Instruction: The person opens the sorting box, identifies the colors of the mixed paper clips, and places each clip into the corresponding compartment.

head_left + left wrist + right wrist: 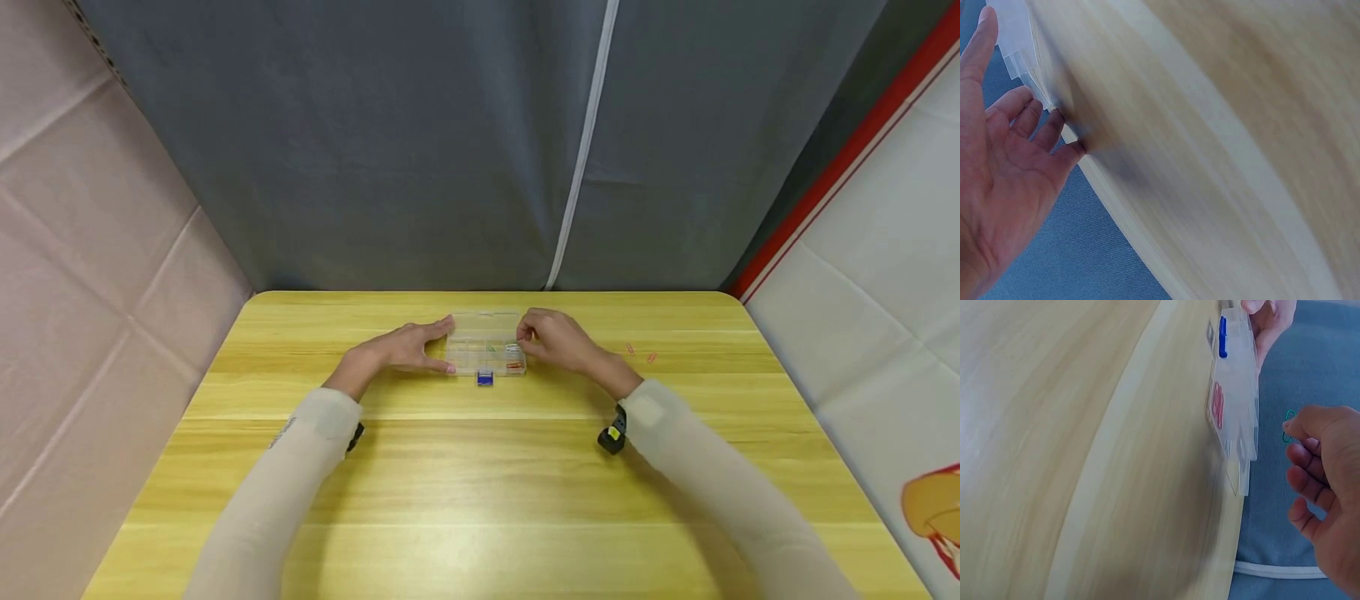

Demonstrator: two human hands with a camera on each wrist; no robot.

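The left hand (401, 348) rests flat-fingered against the clear box (485, 343) while the right hand (558, 340) pinches a green paper clip (1287, 427) over it.

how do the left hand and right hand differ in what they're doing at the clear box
The left hand lies flat with straight fingers against the clear box's left end, holding nothing. The right hand has curled fingers and pinches a green paper clip beside the box's right end. Both are at the box on the wooden table.
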